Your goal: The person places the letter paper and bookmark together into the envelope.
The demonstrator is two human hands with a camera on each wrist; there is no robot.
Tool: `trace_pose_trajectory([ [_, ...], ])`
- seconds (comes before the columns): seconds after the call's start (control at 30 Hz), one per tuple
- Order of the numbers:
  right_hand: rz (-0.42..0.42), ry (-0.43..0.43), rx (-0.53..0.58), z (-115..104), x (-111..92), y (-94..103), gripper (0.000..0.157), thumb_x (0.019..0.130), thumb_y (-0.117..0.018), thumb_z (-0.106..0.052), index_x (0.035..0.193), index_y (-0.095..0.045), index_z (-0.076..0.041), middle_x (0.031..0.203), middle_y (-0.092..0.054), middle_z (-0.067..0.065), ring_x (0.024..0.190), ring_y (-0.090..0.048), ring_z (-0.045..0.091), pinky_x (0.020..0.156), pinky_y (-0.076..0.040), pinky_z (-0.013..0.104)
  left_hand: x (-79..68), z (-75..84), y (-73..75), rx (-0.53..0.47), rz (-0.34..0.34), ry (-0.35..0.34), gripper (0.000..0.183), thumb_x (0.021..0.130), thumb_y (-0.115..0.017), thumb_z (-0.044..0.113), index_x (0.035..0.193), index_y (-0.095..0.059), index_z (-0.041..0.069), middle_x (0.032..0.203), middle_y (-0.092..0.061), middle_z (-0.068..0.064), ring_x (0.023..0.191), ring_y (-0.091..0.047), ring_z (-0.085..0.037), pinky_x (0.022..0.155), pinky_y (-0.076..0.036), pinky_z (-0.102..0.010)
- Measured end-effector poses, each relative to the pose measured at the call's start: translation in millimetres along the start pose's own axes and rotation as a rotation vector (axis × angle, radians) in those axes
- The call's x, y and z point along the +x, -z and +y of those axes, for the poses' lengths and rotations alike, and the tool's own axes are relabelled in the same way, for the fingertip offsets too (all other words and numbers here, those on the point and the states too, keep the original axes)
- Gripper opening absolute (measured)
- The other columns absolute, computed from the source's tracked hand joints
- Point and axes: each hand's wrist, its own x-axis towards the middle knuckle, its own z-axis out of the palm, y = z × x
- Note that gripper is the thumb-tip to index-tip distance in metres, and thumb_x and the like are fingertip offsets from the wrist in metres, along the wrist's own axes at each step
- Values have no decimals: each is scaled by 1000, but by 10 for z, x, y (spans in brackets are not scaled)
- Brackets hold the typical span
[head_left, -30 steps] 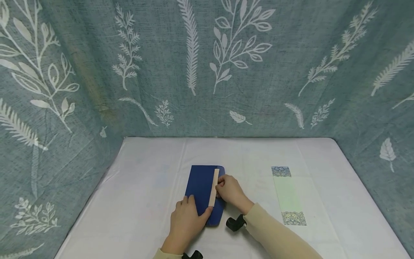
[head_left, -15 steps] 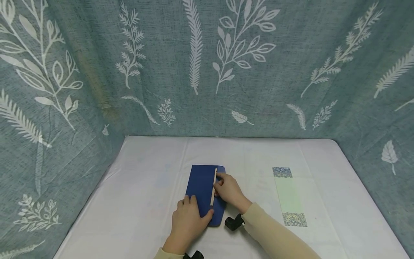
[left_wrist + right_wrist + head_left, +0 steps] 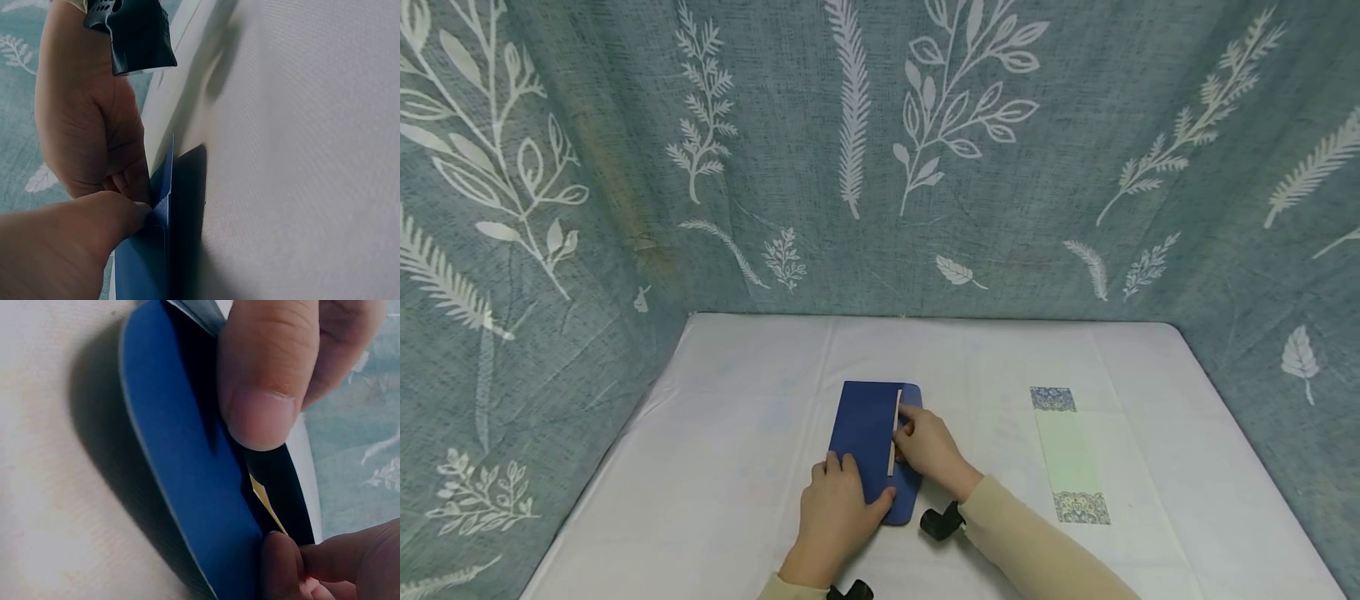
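Note:
A blue envelope [image 3: 861, 417] lies on the white cloth, its rounded flap folded out to the right. From its opening shows a thin cream edge of a card [image 3: 891, 465]. Over the left and near part of the envelope is my left hand [image 3: 838, 508], its thumb at the opening. In the right wrist view, left-hand fingers [image 3: 340, 556] pinch the opening's edge. My right hand [image 3: 928, 446] holds the card's outer edge at the opening with fingers bent; its thumb [image 3: 262, 394] is large in the right wrist view. Most of the card is hidden inside the envelope.
A pale green paper strip [image 3: 1067, 454] with lace-patterned ends lies to the right. Black wrist-camera mounts [image 3: 942, 522] sit beside both wrists. White cloth [image 3: 737, 400] covers the table, with leaf-print grey-green curtains [image 3: 880, 167] behind and at both sides.
The cream card has slid left into the envelope, from a wide strip to a thin sliver. My right hand has followed it slightly left; my left hand has stayed nearly still.

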Motion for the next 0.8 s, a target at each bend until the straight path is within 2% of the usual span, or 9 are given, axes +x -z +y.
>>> trace_pose_trajectory([
  [0.17, -22, -3, -76, -23, -43, 22, 47, 93, -58, -5, 137, -47, 9, 59, -57, -4, 48, -55, 9, 46, -41, 25, 2, 12, 7, 12, 27, -15, 84, 76, -71, 59, 117, -59, -14, 114, -56, -34, 100, -56, -46, 66, -53, -51],
  [0.33, -27, 15, -119, -3, -77, 60, 40, 93, -57, -7, 130, -54, 7, 58, -55, -5, 47, -51, 8, 45, -40, 25, 3, 4, -16, 27, 19, -12, 85, 76, -70, 60, 117, -59, -14, 115, -56, -34, 100, -56, -46, 65, -53, -51],
  [0.4, -11, 30, -121, 21, -90, 90, 37, 93, -59, -10, 127, -58, 4, 61, -56, -6, 49, -50, 8, 47, -40, 25, 4, -3, -29, 31, 7, -10, 86, 76, -69, 61, 118, -59, -14, 116, -56, -34, 102, -56, -46, 66, -53, -51],
  [0.53, 44, 64, -100, 72, -132, 204, 35, 93, -64, -18, 122, -62, 0, 75, -59, -5, 62, -55, 8, 55, -45, 26, 8, -7, -44, 43, -3, -9, 88, 76, -69, 62, 119, -59, -14, 116, -56, -34, 102, -55, -46, 65, -53, -50],
  [0.67, 95, 54, -73, 144, -184, 357, 41, 92, -67, -28, 124, -62, -3, 85, -62, -3, 75, -61, 10, 59, -49, 28, 7, -1, -42, 50, 7, -12, 88, 75, -70, 62, 117, -59, -15, 114, -56, -34, 101, -56, -46, 64, -53, -50],
  [0.8, 155, 20, -71, 263, -240, 520, 47, 90, -68, -37, 126, -62, -7, 88, -64, -4, 79, -62, 12, 63, -50, 30, 4, 8, -37, 47, 19, -15, 87, 75, -70, 61, 116, -59, -16, 114, -56, -36, 101, -56, -47, 64, -53, -50],
])
